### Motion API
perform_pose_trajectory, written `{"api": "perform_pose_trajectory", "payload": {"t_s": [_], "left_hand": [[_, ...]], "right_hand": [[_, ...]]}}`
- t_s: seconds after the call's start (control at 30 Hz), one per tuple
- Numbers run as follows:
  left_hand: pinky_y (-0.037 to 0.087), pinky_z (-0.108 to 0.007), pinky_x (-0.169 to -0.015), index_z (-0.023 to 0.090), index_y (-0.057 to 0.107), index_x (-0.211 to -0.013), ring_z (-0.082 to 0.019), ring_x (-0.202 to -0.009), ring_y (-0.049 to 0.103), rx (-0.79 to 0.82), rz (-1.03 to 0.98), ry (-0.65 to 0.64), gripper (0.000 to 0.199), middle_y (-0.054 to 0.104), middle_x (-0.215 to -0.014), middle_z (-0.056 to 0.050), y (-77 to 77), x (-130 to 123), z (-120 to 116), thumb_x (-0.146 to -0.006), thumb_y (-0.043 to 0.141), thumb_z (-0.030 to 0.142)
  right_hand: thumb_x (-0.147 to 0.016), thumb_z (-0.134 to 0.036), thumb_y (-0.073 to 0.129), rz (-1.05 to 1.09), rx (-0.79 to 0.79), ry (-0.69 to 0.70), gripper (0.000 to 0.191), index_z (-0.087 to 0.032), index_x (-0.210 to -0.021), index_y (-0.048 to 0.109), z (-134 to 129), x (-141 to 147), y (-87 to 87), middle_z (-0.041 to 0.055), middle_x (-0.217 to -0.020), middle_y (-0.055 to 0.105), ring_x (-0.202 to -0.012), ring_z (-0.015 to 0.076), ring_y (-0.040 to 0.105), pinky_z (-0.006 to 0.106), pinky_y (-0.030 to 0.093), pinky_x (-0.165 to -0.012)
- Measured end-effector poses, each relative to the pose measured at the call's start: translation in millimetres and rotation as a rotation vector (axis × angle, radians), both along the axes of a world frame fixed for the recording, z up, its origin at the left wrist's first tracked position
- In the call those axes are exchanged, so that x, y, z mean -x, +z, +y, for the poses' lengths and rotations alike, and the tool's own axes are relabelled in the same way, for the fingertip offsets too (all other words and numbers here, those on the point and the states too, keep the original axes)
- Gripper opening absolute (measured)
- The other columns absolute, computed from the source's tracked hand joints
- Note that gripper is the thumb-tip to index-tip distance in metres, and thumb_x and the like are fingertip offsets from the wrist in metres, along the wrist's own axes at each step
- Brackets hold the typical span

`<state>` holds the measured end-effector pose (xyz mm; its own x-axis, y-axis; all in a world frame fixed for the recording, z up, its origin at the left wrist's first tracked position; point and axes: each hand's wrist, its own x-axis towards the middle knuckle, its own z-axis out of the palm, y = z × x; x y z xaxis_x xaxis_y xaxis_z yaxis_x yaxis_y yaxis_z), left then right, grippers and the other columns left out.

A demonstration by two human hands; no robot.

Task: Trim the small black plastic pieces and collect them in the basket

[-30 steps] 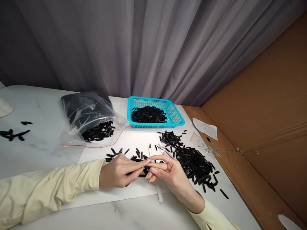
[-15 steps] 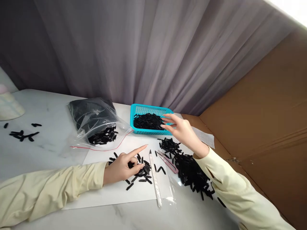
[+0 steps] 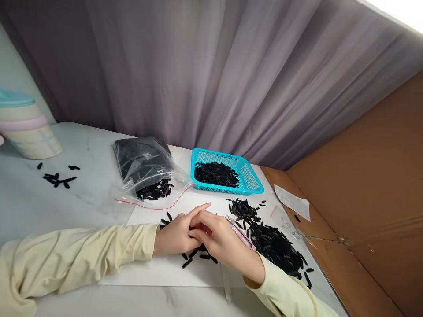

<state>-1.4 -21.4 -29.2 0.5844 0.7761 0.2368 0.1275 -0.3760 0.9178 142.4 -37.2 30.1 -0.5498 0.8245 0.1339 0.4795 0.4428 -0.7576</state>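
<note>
Over the white sheet (image 3: 122, 273) my two hands meet. My left hand (image 3: 175, 235) has its index finger stretched out and the other fingers curled. My right hand (image 3: 223, 240) bends its fingertips against the left one, and whatever lies between them is hidden. Small black elongated pieces (image 3: 201, 254) are scattered beneath both hands. Pink-handled snips (image 3: 243, 235) rest just beyond my right hand. A white-handled craft knife (image 3: 226, 281) is mostly covered by that hand and wrist. Farther off stands a blue perforated basket (image 3: 253, 178), partly filled with similar black pieces.
A clear zip bag (image 3: 145, 158) with black pieces lies at the back. To the right is a big black pile (image 3: 277, 248), with a smaller pile (image 3: 243, 210) behind it. A tumbler (image 3: 28, 127) stands at left near loose pieces (image 3: 59, 179). Cardboard (image 3: 370, 176) borders the right.
My right hand has come back from the basket, toward me and left, to meet my left hand. The camera view has shifted left, bringing more of the tumbler into sight.
</note>
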Motion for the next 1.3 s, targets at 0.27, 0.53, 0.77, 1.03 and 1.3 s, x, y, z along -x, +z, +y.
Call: {"api": "perform_pose_trajectory", "payload": {"t_s": [0.27, 0.53, 0.77, 1.03, 1.3], "left_hand": [[0.039, -0.017, -0.054, 0.013, 0.039, -0.136, -0.007, -0.043, 0.041, -0.056, 0.133, -0.049, 0.057, 0.052, -0.051, 0.009, 8.0, 1, -4, -0.083, 0.054, 0.024], [0.036, -0.016, -0.045, 0.010, 0.057, -0.124, -0.007, -0.042, 0.039, -0.266, 0.058, -0.119, 0.041, 0.063, -0.057, 0.000, 2.9, 3, -1, -0.092, 0.046, 0.033], [0.049, -0.017, -0.060, 0.014, 0.060, -0.122, -0.013, -0.065, 0.066, -0.298, -0.007, -0.195, 0.035, 0.074, -0.082, -0.008, 6.2, 4, -3, -0.093, 0.045, 0.028], [0.051, -0.020, -0.067, 0.012, 0.066, -0.111, -0.014, -0.073, 0.066, -0.270, 0.000, -0.083, 0.029, 0.073, -0.086, -0.007, 9.5, 4, -1, -0.092, 0.046, 0.020], [0.049, -0.020, -0.070, 0.012, 0.063, -0.110, -0.011, -0.072, 0.062, -0.015, 0.057, -0.005, 0.029, 0.069, -0.080, -0.003, 19.6, 2, 0, -0.089, 0.044, 0.021]], "right_hand": [[-0.074, -0.032, 0.070, 0.526, 0.605, -0.288, 0.018, -0.016, -0.076, 0.065, -7, -29, -5.9, 0.0010, -0.067, 0.066, -0.057, 0.0106, 0.055, 0.022, 0.044, -0.055], [-0.070, -0.028, 0.077, 0.835, 0.891, -0.392, 0.019, -0.013, -0.078, 0.069, -29, -38, -17.5, 0.0037, -0.071, 0.071, -0.062, 0.0070, 0.062, 0.018, 0.049, -0.068], [-0.069, -0.022, 0.079, 0.941, 0.978, -0.448, 0.015, -0.013, -0.078, 0.072, -41, -44, -20.6, 0.0026, -0.076, 0.072, -0.075, 0.0088, 0.067, 0.016, 0.052, -0.074], [-0.067, -0.024, 0.080, 0.973, 0.949, -0.439, 0.021, -0.013, -0.084, 0.073, -40, -52, -25.5, 0.0059, -0.080, 0.075, -0.073, 0.0108, 0.070, 0.016, 0.054, -0.071], [-0.069, -0.029, 0.078, 0.950, 0.937, -0.478, 0.022, -0.013, -0.082, 0.071, -43, -52, -29.9, 0.0073, -0.070, 0.074, -0.067, 0.0120, 0.070, 0.018, 0.054, -0.066]]}}
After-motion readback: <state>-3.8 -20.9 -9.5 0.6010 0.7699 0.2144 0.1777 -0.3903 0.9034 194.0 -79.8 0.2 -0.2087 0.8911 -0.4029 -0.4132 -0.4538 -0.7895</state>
